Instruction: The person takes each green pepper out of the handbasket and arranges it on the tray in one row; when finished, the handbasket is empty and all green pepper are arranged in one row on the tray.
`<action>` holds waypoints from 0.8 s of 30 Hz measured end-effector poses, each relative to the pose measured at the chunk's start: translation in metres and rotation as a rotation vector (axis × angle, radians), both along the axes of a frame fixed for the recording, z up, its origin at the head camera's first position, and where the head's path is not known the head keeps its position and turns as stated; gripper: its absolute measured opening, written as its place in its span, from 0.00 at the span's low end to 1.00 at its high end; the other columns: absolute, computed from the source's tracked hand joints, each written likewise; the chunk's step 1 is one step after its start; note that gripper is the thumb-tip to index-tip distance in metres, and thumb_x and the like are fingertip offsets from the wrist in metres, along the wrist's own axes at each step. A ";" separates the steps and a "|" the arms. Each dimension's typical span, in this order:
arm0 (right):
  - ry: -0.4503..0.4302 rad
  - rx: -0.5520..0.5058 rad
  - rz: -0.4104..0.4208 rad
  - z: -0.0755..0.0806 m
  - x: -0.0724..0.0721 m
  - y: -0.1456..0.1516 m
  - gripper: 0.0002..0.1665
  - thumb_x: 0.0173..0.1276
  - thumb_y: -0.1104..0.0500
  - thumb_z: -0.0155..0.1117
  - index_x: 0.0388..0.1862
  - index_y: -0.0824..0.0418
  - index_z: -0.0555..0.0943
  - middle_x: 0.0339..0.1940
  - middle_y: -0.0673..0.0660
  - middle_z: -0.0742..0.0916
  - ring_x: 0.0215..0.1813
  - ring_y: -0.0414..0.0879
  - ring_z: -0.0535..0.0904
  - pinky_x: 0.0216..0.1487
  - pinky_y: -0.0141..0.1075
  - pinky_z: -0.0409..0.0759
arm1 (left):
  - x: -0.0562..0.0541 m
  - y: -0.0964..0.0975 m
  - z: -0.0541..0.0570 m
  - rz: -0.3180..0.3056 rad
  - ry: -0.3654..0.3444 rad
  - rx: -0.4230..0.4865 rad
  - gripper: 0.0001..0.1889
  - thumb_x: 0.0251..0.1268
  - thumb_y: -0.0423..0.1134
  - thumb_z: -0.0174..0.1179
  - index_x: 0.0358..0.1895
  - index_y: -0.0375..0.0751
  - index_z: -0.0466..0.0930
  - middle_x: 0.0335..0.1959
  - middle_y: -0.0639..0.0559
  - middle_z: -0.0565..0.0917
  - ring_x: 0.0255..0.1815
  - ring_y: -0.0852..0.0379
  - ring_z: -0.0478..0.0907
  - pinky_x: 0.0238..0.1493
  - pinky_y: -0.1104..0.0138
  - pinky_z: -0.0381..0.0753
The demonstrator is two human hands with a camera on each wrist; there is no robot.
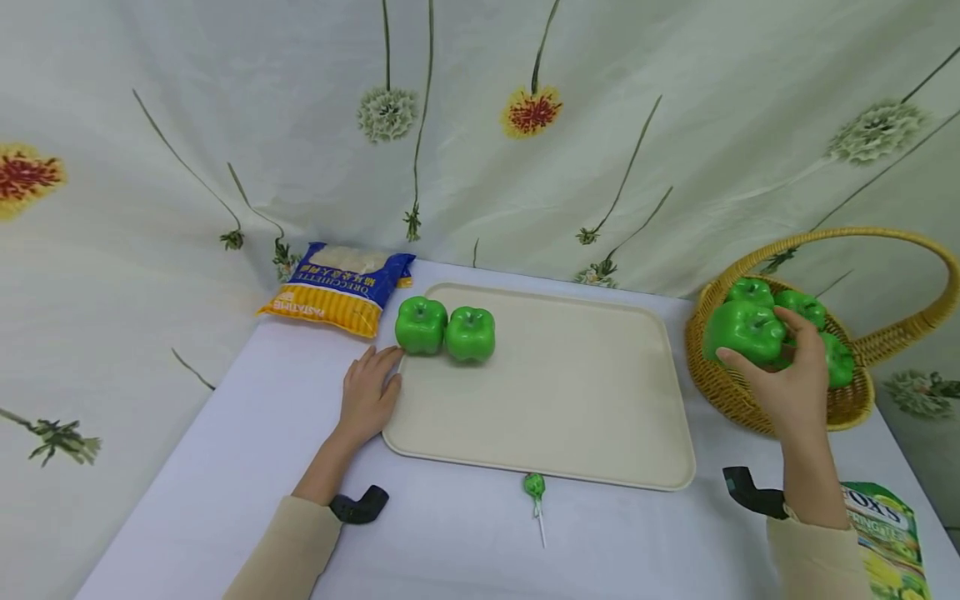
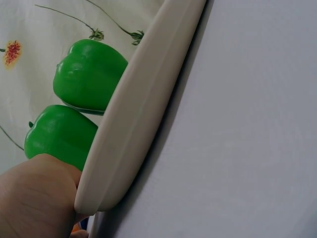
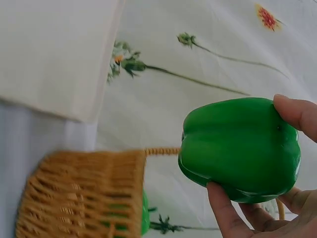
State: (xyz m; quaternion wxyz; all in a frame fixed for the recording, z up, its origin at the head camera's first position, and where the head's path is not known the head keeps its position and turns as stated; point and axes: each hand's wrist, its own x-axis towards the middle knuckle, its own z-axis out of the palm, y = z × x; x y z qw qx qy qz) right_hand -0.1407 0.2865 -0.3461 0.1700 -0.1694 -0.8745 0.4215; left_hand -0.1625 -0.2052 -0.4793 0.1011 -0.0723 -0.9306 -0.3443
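Observation:
My right hand (image 1: 798, 379) grips a green bell pepper (image 1: 744, 332) between thumb and fingers, above the left side of a wicker basket (image 1: 720, 387). Several more green peppers (image 1: 838, 360) lie inside that basket. In the right wrist view the held pepper (image 3: 240, 148) is clear of the basket wall (image 3: 84, 193). At the left edge of a beige tray (image 1: 562, 383) rests my left hand (image 1: 369, 396), its fingers extended along the rim. Two green peppers, a left one (image 1: 421, 325) and a right one (image 1: 470, 335), sit side by side in the tray's upper left corner.
A bag of orecchiette pasta (image 1: 337, 287) lies at the back left beside the tray. In front of the tray is a green lollipop (image 1: 535, 486). A green and yellow Fox's packet (image 1: 885, 533) lies at right, partly behind my forearm. The basket's tall handle (image 1: 847, 231) arches upward.

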 end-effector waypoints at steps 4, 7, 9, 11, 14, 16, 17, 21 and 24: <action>0.022 0.030 0.086 -0.007 -0.005 -0.015 0.51 0.58 0.54 0.74 0.77 0.55 0.58 0.73 0.60 0.66 0.65 0.53 0.64 0.55 0.40 0.68 | 0.000 0.000 0.000 0.002 -0.003 -0.002 0.22 0.69 0.31 0.48 0.66 0.32 0.70 0.68 0.34 0.70 0.76 0.32 0.52 0.74 0.36 0.40; 0.043 0.035 0.148 -0.012 -0.010 -0.027 0.51 0.57 0.55 0.75 0.76 0.57 0.59 0.70 0.63 0.68 0.63 0.54 0.66 0.51 0.39 0.69 | 0.000 0.000 0.000 0.003 -0.003 0.000 0.22 0.69 0.31 0.48 0.66 0.32 0.70 0.68 0.34 0.71 0.76 0.32 0.52 0.74 0.36 0.40; 0.056 0.027 0.191 -0.016 -0.015 -0.037 0.51 0.56 0.56 0.76 0.75 0.59 0.60 0.68 0.65 0.68 0.61 0.54 0.67 0.50 0.38 0.69 | 0.000 0.000 0.000 0.003 -0.002 0.001 0.22 0.69 0.31 0.48 0.66 0.32 0.70 0.68 0.34 0.71 0.76 0.32 0.52 0.74 0.36 0.40; 0.060 0.017 0.238 -0.020 -0.020 -0.048 0.51 0.56 0.57 0.76 0.75 0.61 0.59 0.67 0.67 0.68 0.60 0.55 0.67 0.50 0.41 0.70 | 0.000 0.000 0.000 0.005 0.000 -0.001 0.22 0.69 0.31 0.48 0.66 0.32 0.70 0.68 0.34 0.71 0.76 0.31 0.52 0.73 0.35 0.41; 0.065 0.005 0.311 -0.026 -0.027 -0.067 0.51 0.56 0.57 0.76 0.74 0.63 0.59 0.65 0.69 0.68 0.60 0.59 0.68 0.52 0.46 0.73 | 0.000 -0.001 0.000 0.006 0.001 -0.004 0.22 0.69 0.31 0.48 0.66 0.32 0.70 0.68 0.34 0.71 0.76 0.31 0.52 0.73 0.35 0.41; 0.069 0.012 0.353 -0.029 -0.031 -0.080 0.51 0.56 0.57 0.76 0.73 0.64 0.60 0.64 0.70 0.69 0.59 0.60 0.69 0.50 0.48 0.74 | 0.000 -0.001 0.000 0.006 0.001 -0.004 0.22 0.69 0.31 0.48 0.66 0.32 0.70 0.68 0.34 0.71 0.76 0.31 0.52 0.73 0.35 0.41; 0.066 0.014 0.371 -0.031 -0.033 -0.086 0.51 0.56 0.57 0.76 0.73 0.64 0.60 0.64 0.70 0.69 0.58 0.61 0.70 0.50 0.48 0.76 | 0.000 -0.001 0.000 0.006 -0.001 -0.004 0.22 0.69 0.31 0.48 0.65 0.32 0.71 0.68 0.34 0.71 0.76 0.31 0.52 0.73 0.35 0.41; 0.043 0.013 0.428 -0.034 -0.041 -0.114 0.50 0.55 0.57 0.77 0.73 0.64 0.61 0.62 0.68 0.70 0.58 0.61 0.71 0.47 0.49 0.79 | 0.000 0.000 0.000 0.004 -0.007 -0.004 0.22 0.69 0.31 0.48 0.66 0.32 0.70 0.68 0.34 0.71 0.76 0.31 0.52 0.73 0.35 0.41; 0.014 0.003 0.461 -0.035 -0.046 -0.133 0.51 0.55 0.58 0.77 0.72 0.63 0.61 0.63 0.67 0.70 0.59 0.61 0.71 0.50 0.52 0.79 | 0.000 0.000 0.000 0.003 -0.009 -0.003 0.22 0.69 0.31 0.48 0.66 0.32 0.70 0.68 0.34 0.71 0.76 0.31 0.52 0.73 0.35 0.41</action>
